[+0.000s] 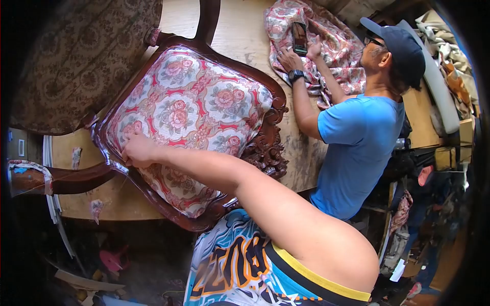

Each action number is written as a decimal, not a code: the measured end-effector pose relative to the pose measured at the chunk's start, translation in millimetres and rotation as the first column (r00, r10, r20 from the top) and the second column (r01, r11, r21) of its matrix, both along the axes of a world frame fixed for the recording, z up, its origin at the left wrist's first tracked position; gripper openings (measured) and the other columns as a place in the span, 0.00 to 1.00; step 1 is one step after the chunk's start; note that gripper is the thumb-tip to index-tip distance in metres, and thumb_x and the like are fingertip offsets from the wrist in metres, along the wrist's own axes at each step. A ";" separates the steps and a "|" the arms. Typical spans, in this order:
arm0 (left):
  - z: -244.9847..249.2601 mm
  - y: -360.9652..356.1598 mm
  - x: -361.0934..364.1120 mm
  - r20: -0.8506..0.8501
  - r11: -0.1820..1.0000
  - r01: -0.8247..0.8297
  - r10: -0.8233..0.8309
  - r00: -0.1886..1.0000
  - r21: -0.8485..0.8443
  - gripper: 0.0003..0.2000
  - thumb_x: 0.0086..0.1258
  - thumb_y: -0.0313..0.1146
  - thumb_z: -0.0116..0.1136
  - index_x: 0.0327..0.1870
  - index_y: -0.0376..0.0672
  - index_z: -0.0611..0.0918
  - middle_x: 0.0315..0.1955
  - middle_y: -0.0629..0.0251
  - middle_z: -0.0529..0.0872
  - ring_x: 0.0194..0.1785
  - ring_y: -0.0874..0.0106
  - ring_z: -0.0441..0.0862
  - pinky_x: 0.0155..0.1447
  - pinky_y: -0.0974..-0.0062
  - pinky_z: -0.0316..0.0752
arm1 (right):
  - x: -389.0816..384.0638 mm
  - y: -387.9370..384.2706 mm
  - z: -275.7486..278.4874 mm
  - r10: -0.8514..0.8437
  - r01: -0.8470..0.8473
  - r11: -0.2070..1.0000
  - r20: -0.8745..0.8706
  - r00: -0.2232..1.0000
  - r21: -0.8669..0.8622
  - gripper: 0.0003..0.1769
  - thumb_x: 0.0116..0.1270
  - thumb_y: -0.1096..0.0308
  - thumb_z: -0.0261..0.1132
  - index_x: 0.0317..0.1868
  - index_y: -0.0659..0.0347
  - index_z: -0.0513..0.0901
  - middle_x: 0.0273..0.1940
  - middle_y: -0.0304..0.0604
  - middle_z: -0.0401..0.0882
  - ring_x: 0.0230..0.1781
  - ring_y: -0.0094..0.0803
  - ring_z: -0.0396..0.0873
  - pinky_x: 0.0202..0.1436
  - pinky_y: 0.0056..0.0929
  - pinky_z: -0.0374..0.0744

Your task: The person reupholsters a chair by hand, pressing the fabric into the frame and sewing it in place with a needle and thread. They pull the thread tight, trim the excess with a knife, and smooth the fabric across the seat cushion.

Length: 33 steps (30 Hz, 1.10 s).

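A carved wooden chair [273, 137] lies on the worktable, its padded panel covered in floral fabric [178, 115] of red, cream and pink. My right hand [140, 149] reaches across the panel to its lower left edge, near the corner of the wooden frame. Its fingers are curled and pressed against the fabric edge; whether they pinch a fold there is hard to see. Shiny clear film or tape [102, 145] clings to the frame beside the hand. My left hand is out of view.
Across the table [240, 25] a person in a blue shirt [357, 137] holds a phone [299, 40] over a bunched floral cloth [337, 51]. A brown patterned chair back [76, 61] stands at upper left. Small fabric scraps [96, 209] lie near the table's front edge.
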<state>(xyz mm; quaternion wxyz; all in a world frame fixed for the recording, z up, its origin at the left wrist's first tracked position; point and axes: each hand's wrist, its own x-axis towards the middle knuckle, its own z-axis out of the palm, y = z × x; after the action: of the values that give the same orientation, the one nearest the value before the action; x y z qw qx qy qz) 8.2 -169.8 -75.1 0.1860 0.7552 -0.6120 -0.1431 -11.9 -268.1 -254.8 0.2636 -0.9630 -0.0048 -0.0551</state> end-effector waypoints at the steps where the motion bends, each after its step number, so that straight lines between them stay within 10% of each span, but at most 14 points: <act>1: 1.6 6.0 8.5 0.026 0.999 -0.034 0.034 0.999 -0.001 0.19 0.70 0.39 0.56 0.58 0.38 0.78 0.49 0.51 0.81 0.52 0.57 0.79 0.57 0.64 0.73 | -3.0 0.3 1.8 -0.012 0.012 1.000 0.024 1.000 0.013 0.10 0.58 0.55 0.65 0.39 0.42 0.89 0.45 0.35 0.80 0.56 0.40 0.70 0.60 0.47 0.64; 6: 9.8 46.8 49.2 0.149 0.979 -0.202 0.199 0.969 0.003 0.20 0.70 0.39 0.56 0.59 0.38 0.77 0.50 0.51 0.81 0.53 0.58 0.78 0.58 0.64 0.73 | -4.4 7.8 -4.0 -0.061 0.060 0.998 0.129 0.990 0.017 0.11 0.63 0.53 0.63 0.40 0.43 0.88 0.44 0.35 0.80 0.55 0.41 0.70 0.60 0.50 0.63; 10: 10.3 80.3 71.2 0.227 0.950 -0.309 0.294 0.928 0.032 0.20 0.70 0.39 0.56 0.59 0.39 0.77 0.51 0.51 0.81 0.54 0.58 0.78 0.59 0.64 0.73 | -7.6 10.6 -5.0 -0.099 0.003 0.830 0.144 0.985 0.557 0.16 0.70 0.55 0.57 0.38 0.57 0.83 0.40 0.46 0.77 0.51 0.43 0.71 0.55 0.44 0.65; 13: 9.1 101.4 80.0 0.261 0.929 -0.366 0.338 0.904 0.063 0.20 0.70 0.39 0.57 0.60 0.39 0.77 0.52 0.51 0.81 0.55 0.58 0.78 0.59 0.65 0.73 | -17.3 17.6 2.2 -0.323 -0.126 0.353 0.247 0.914 0.927 0.17 0.74 0.56 0.52 0.28 0.56 0.71 0.24 0.39 0.67 0.24 0.31 0.67 0.28 0.30 0.66; 15: 5.4 114.0 82.4 0.270 0.913 -0.397 0.361 0.893 0.091 0.20 0.70 0.39 0.57 0.60 0.39 0.77 0.52 0.51 0.81 0.55 0.58 0.78 0.60 0.65 0.72 | -66.6 12.7 61.0 -0.333 -0.048 -0.330 -0.069 0.940 0.943 0.20 0.75 0.55 0.51 0.24 0.52 0.62 0.18 0.31 0.58 0.14 0.20 0.54 0.17 0.25 0.56; 18: 4.0 120.5 86.2 0.286 0.899 -0.422 0.376 0.881 0.119 0.21 0.70 0.40 0.57 0.60 0.39 0.76 0.53 0.51 0.81 0.56 0.58 0.78 0.60 0.65 0.72 | -147.5 -23.4 93.7 -0.534 0.120 -0.125 -0.169 0.828 0.985 0.20 0.74 0.55 0.51 0.23 0.52 0.64 0.16 0.32 0.56 0.13 0.22 0.55 0.16 0.25 0.55; 21: 5.0 114.2 88.1 0.326 0.895 -0.427 0.369 0.870 0.125 0.21 0.70 0.40 0.57 0.61 0.40 0.76 0.53 0.51 0.81 0.57 0.58 0.78 0.61 0.65 0.72 | -243.2 -68.0 135.7 -0.749 0.147 -0.237 -0.277 0.602 0.960 0.19 0.72 0.58 0.52 0.22 0.51 0.62 0.16 0.30 0.53 0.12 0.22 0.52 0.15 0.25 0.52; 22: 5.9 105.4 87.4 0.347 0.901 -0.415 0.351 0.870 0.128 0.21 0.70 0.40 0.57 0.61 0.40 0.76 0.53 0.51 0.81 0.57 0.58 0.78 0.61 0.65 0.72 | -299.8 -96.9 154.0 -0.811 -0.135 -0.272 -0.151 0.565 0.953 0.20 0.74 0.60 0.49 0.21 0.48 0.60 0.16 0.29 0.50 0.12 0.21 0.49 0.15 0.25 0.51; 26: 25.3 45.9 98.5 0.502 0.927 -0.363 0.271 0.821 0.093 0.22 0.70 0.40 0.58 0.62 0.40 0.76 0.54 0.51 0.80 0.58 0.58 0.78 0.61 0.66 0.72 | -388.4 -125.0 196.2 -0.947 -0.336 -0.026 0.084 0.310 0.942 0.18 0.77 0.62 0.47 0.24 0.49 0.60 0.16 0.27 0.47 0.13 0.18 0.45 0.16 0.23 0.48; 33: 114.7 -155.3 8.1 0.735 0.961 0.120 0.107 0.670 -0.250 0.22 0.70 0.40 0.58 0.63 0.41 0.75 0.55 0.51 0.80 0.59 0.58 0.78 0.63 0.66 0.71 | -434.3 -129.6 205.3 -0.949 -0.319 0.002 0.102 0.298 0.948 0.15 0.77 0.61 0.48 0.28 0.51 0.64 0.17 0.28 0.49 0.15 0.20 0.47 0.19 0.23 0.50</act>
<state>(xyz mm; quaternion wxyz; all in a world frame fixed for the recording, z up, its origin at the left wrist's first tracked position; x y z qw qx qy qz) 16.3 -325.1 39.6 0.0243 0.7117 -0.6510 0.2626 -446.2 -397.8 -49.4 0.7205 -0.2882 0.2043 -0.5967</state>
